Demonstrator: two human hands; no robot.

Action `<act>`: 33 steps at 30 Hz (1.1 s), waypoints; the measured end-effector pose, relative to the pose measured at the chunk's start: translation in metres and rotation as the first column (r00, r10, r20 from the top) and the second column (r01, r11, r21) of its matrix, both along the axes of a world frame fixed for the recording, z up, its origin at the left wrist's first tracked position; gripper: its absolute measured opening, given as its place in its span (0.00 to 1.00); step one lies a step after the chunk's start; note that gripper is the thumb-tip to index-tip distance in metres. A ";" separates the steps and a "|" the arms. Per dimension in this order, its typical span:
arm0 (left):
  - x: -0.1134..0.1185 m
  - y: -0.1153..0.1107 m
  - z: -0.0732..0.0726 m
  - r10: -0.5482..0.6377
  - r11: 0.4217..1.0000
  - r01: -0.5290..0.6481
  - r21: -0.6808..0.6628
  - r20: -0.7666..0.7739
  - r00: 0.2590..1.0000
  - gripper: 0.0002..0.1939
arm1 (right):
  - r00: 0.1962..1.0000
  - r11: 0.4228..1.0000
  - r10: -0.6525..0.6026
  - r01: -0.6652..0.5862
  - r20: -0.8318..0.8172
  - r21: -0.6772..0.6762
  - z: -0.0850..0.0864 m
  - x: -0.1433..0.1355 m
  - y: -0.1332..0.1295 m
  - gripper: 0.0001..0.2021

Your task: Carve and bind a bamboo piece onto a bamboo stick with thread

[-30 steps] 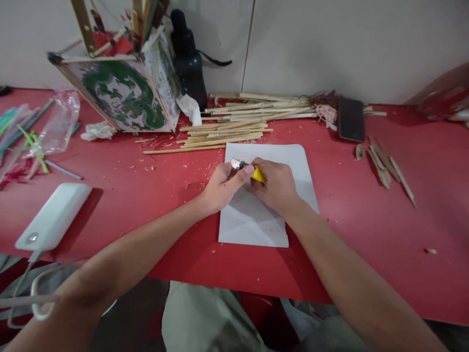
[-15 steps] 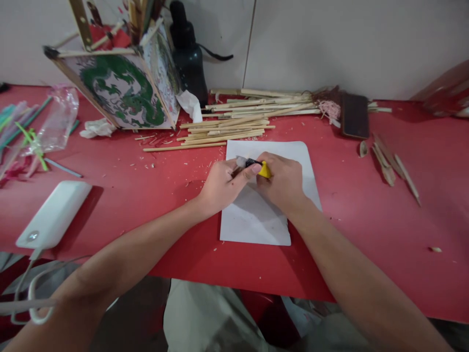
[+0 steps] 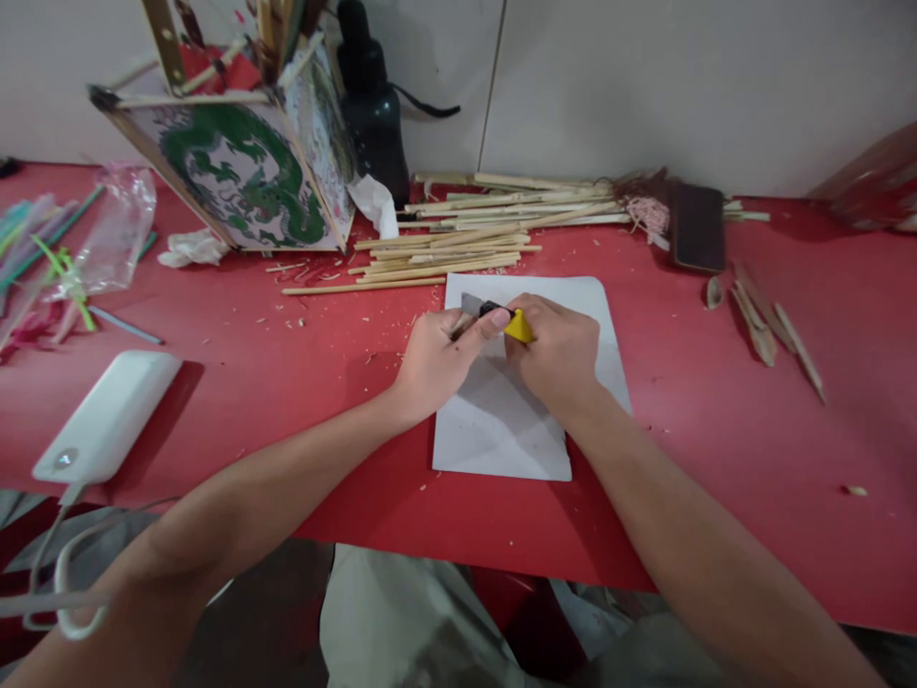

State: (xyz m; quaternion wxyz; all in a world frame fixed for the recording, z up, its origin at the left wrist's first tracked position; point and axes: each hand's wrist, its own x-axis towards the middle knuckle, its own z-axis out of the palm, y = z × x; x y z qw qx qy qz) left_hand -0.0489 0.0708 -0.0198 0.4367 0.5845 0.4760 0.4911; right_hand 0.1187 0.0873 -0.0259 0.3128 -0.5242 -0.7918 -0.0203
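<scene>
Over a white paper sheet (image 3: 501, 430), my right hand (image 3: 555, 349) is closed around a yellow and black utility knife (image 3: 519, 327), its blade out and pointing left. My left hand (image 3: 438, 358) is closed on a small light wooden piece (image 3: 462, 325), mostly hidden by the fingers. The left thumb rests against the black part of the knife. The blade lies just above the wooden piece.
Thin wooden sticks (image 3: 444, 256) lie behind the paper, near a black bottle (image 3: 373, 124) and a dragon-print holder (image 3: 244, 177). A white power bank (image 3: 107, 416) is at left, a dark phone (image 3: 697, 227) and carved wood pieces (image 3: 754, 325) at right.
The knife blade shows more sharply and has tilted slightly, with its tip a little higher. Both hands stay closed in nearly the same place; the view has shifted slightly.
</scene>
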 end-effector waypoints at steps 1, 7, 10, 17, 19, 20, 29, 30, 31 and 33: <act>0.000 0.001 0.000 0.001 1.000 -0.001 -0.006 0.030 1.000 0.38 | 1.000 1.000 0.000 0.000 -0.006 -0.012 0.000 0.000 0.000 0.11; 0.001 0.000 0.000 -0.146 0.987 0.156 -0.039 0.191 0.971 0.35 | 0.988 0.986 0.144 -0.148 -0.055 -0.076 -0.003 0.003 0.003 0.10; 0.002 -0.001 -0.002 -0.198 0.973 0.223 -0.055 0.291 0.936 0.32 | 0.979 0.976 0.190 -0.196 -0.073 -0.093 -0.003 0.003 0.003 0.06; -0.001 0.001 0.000 -0.224 0.970 0.240 -0.034 0.247 0.943 0.33 | 0.990 0.981 0.136 -0.139 -0.035 -0.136 0.001 0.002 0.002 0.06; -0.002 0.001 0.002 -0.203 0.978 0.206 -0.007 0.158 0.966 0.33 | 0.994 0.984 0.106 -0.107 -0.016 -0.143 0.001 0.002 0.002 0.06; -0.003 0.000 0.002 -0.189 0.982 0.190 0.011 0.119 0.975 0.33 | 0.996 0.986 0.094 -0.095 -0.009 -0.136 0.001 0.002 0.001 0.07; -0.002 -0.005 -0.001 0.009 0.994 0.001 0.113 -0.090 0.996 0.33 | 1.000 1.000 -0.008 0.008 0.027 0.003 0.003 -0.003 -0.003 0.09; -0.002 -0.005 -0.001 0.024 0.994 -0.014 0.105 -0.095 0.995 0.34 | 1.000 1.000 -0.013 0.013 0.019 0.009 0.004 -0.005 -0.004 0.09; -0.002 -0.005 -0.001 0.037 0.994 -0.027 0.101 -0.097 0.995 0.34 | 1.000 1.000 -0.017 0.017 0.006 0.012 0.004 -0.006 -0.004 0.09; -0.003 -0.003 -0.002 0.064 0.993 -0.052 0.110 -0.103 0.993 0.34 | 1.000 1.000 -0.016 0.017 -0.025 0.012 0.005 -0.007 -0.005 0.09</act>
